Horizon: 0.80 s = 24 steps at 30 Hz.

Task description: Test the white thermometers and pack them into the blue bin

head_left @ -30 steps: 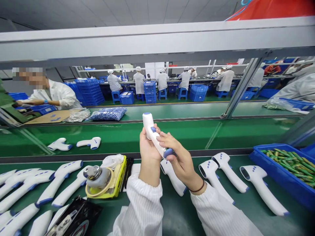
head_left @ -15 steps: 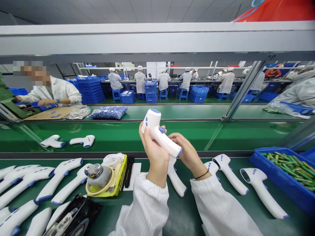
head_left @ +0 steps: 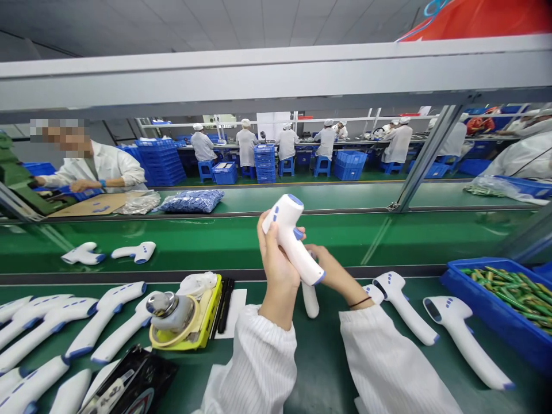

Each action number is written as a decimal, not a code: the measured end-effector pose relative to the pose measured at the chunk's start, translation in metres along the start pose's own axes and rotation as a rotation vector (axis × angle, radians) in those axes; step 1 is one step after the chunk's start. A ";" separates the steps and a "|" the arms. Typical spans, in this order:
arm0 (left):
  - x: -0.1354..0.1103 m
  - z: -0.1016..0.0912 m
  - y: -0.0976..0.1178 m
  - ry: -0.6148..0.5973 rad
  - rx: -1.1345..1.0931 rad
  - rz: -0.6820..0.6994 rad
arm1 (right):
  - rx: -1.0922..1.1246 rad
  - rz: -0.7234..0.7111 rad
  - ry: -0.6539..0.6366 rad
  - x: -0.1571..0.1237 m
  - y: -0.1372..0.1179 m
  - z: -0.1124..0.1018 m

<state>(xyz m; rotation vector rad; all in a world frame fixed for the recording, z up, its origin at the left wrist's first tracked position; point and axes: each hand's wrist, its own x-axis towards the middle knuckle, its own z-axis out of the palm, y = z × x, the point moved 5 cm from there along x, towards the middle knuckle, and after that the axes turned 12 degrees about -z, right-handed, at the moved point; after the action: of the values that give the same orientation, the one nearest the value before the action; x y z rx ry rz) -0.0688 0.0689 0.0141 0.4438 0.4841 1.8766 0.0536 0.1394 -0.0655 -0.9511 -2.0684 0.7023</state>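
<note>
My left hand [head_left: 280,261] is wrapped round a white infrared thermometer [head_left: 297,247] with blue buttons, a blue trigger and a blue end cap. It is held tilted above the bench, handle end pointing down to the right. Beside that handle, my right hand [head_left: 330,270] has its fingers curled and partly hidden behind it. They appear closed on a second white infrared thermometer [head_left: 309,300], whose handle hangs out below the first; its upper part is mostly covered. To the right lie more white thermometers, one [head_left: 405,305] close to my right wrist and another [head_left: 468,339] farther out.
Many thermometers [head_left: 52,322] lie at left beside a yellow tray [head_left: 211,322] with a metal-topped bottle [head_left: 170,310], black pens [head_left: 226,305] and a black box [head_left: 129,379]. A blue bin [head_left: 487,328] of green parts stands right. Two thermometers [head_left: 135,252] rest on the green belt [head_left: 233,241]. A co-worker [head_left: 103,164] sits across.
The thermometer in my left hand has moved slightly right and tilted. The second thermometer below has shifted and turned; its handle end now sits higher, with my right hand at its upper part.
</note>
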 end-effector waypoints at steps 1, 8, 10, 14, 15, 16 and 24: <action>-0.001 0.003 -0.004 -0.027 0.008 -0.025 | 0.016 0.016 0.034 0.002 0.001 -0.013; -0.004 0.009 -0.025 -0.110 0.092 -0.084 | 0.279 0.099 0.528 -0.004 -0.005 -0.073; -0.004 0.007 -0.028 -0.105 0.117 -0.080 | 0.302 0.101 0.581 -0.006 -0.009 -0.075; 0.003 -0.002 -0.033 -0.056 0.192 -0.139 | 0.343 0.096 0.665 -0.007 -0.011 -0.078; 0.006 -0.005 -0.036 -0.051 0.246 -0.183 | 0.365 0.092 0.696 -0.008 -0.011 -0.080; 0.008 -0.008 -0.038 -0.047 0.331 -0.217 | 0.387 0.087 0.730 -0.008 -0.009 -0.082; 0.037 -0.060 -0.060 0.089 1.065 -0.039 | 0.573 0.030 0.659 -0.010 -0.001 -0.096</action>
<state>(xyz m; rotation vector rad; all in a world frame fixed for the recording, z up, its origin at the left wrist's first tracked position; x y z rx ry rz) -0.0652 0.1161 -0.0655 1.0220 1.5416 1.4682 0.1346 0.1466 -0.0129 -0.7419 -1.1866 0.8019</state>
